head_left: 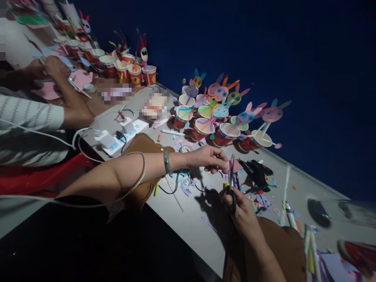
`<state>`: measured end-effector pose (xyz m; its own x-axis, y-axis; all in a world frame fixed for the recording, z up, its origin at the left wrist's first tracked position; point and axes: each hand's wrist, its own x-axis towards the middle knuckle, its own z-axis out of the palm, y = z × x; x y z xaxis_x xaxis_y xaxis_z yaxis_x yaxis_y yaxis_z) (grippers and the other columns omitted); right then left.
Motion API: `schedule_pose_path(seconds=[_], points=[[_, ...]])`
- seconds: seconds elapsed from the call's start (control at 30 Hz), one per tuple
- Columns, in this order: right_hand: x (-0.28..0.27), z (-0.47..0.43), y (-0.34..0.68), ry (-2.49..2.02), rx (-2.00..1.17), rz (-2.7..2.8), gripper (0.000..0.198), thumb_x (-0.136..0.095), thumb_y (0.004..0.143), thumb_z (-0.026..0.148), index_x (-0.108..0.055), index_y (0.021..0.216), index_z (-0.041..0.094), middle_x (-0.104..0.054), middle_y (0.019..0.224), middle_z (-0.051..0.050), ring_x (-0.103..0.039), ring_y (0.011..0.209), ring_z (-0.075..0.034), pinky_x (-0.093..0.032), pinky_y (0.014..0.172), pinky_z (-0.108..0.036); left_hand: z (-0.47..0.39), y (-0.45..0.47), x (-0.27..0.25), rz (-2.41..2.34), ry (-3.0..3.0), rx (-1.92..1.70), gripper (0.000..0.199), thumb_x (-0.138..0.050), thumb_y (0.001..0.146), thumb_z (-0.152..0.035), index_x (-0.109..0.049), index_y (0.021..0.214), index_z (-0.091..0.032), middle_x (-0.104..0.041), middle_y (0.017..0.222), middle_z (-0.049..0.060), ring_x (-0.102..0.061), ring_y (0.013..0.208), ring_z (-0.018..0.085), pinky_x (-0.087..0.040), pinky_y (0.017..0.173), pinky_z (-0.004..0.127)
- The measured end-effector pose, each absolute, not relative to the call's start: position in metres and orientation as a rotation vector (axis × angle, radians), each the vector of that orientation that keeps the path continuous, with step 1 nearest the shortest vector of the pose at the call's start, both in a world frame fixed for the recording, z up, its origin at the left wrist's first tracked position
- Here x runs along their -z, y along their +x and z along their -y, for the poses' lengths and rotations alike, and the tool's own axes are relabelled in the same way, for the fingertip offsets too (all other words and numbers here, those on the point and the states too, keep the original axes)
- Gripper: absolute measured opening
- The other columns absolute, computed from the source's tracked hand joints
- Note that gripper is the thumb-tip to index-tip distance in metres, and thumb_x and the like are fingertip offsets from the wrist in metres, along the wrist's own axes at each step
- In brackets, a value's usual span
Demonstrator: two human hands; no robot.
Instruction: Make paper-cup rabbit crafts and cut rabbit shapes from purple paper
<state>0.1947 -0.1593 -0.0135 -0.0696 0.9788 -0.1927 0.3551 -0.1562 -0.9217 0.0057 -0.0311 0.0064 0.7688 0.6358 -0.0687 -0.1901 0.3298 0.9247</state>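
Observation:
Between thumb and fingers, my left hand (pixel 210 158) pinches a small pink piece of paper (pixel 235 166). My right hand (pixel 242 211) is wrapped round the black handles of a pair of scissors (pixel 232 176). The blades point upward and lie against the pink paper, close to my left fingertips. How far apart the blades are is hard to make out. A dark bracelet (pixel 167 162) circles my left wrist. Just beyond the scissors, a black tool or bundle (pixel 258 172) lies on the table, its kind unclear.
Paper cups (pixel 202 129) with paper animal heads stand along the far side. Paper scraps (pixel 186 184) litter the table (pixel 182 227). A power strip (pixel 126 137) with chargers sits left, and a white cable (pixel 141 176) crosses my left arm. At upper left a co-worker's hands (pixel 55 70) work over pink paper.

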Motion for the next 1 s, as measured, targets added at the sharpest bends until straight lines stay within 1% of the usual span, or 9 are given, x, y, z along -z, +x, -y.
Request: schedule_pose_path(seconds=[0.17, 0.27, 0.53, 0.73, 1.0], points=[[0.0134, 0.1587, 0.1951, -1.569, -1.247, 1.457, 0.038, -0.068, 0.075, 0.053, -0.048, 0.067, 0.021, -0.041, 0.06, 0.004, -0.034, 0.054, -0.01, -0.03, 0.049, -0.025, 0.0312, 0.0046, -0.0066, -0.472, 1.134, -0.557, 0.021, -0.071, 0.075, -0.027, -0.057, 0.082, -0.012, -0.067, 0.073, 0.001, -0.052, 0.047, 0.003, -0.032, 0.044, 0.018], [0.011, 0.1583, 0.1941, -1.561, -1.248, 1.473, 0.037, -0.068, 0.076, 0.051, -0.048, 0.066, 0.021, -0.042, 0.06, 0.004, -0.036, 0.055, -0.011, -0.031, 0.049, -0.025, 0.031, 0.0047, -0.005, -0.467, 1.137, -0.552, 0.022, -0.071, 0.075, -0.028, -0.057, 0.082, -0.013, -0.067, 0.074, 0.001, -0.052, 0.047, 0.003, -0.033, 0.044, 0.018], [0.0102, 0.1586, 0.1944, -1.57, -1.258, 1.485, 0.036, -0.067, 0.076, 0.05, -0.046, 0.067, 0.022, -0.042, 0.06, 0.004, -0.034, 0.054, -0.01, -0.03, 0.048, -0.024, 0.0315, 0.005, -0.0043, -0.48, 1.161, -0.523, 0.022, -0.071, 0.076, -0.03, -0.057, 0.081, -0.014, -0.064, 0.07, -0.001, -0.051, 0.046, 0.003, -0.029, 0.043, 0.019], [0.0098, 0.1569, 0.1969, -1.579, -1.238, 1.515, 0.038, -0.066, 0.076, 0.051, -0.045, 0.065, 0.022, -0.039, 0.058, 0.005, -0.033, 0.053, -0.01, -0.029, 0.048, -0.024, 0.0311, 0.0051, -0.005, -0.497, 1.164, -0.522, 0.018, -0.07, 0.077, -0.027, -0.057, 0.08, -0.014, -0.064, 0.069, -0.002, -0.05, 0.047, 0.002, -0.03, 0.044, 0.018], [0.006, 0.1571, 0.1961, -1.599, -1.235, 1.527, 0.038, -0.064, 0.077, 0.053, -0.046, 0.065, 0.021, -0.04, 0.059, 0.004, -0.033, 0.054, -0.01, -0.028, 0.048, -0.024, 0.0295, 0.0048, -0.0016, -0.455, 1.177, -0.558, 0.021, -0.071, 0.076, -0.03, -0.058, 0.08, -0.013, -0.063, 0.068, -0.001, -0.051, 0.047, 0.003, -0.03, 0.043, 0.018]])
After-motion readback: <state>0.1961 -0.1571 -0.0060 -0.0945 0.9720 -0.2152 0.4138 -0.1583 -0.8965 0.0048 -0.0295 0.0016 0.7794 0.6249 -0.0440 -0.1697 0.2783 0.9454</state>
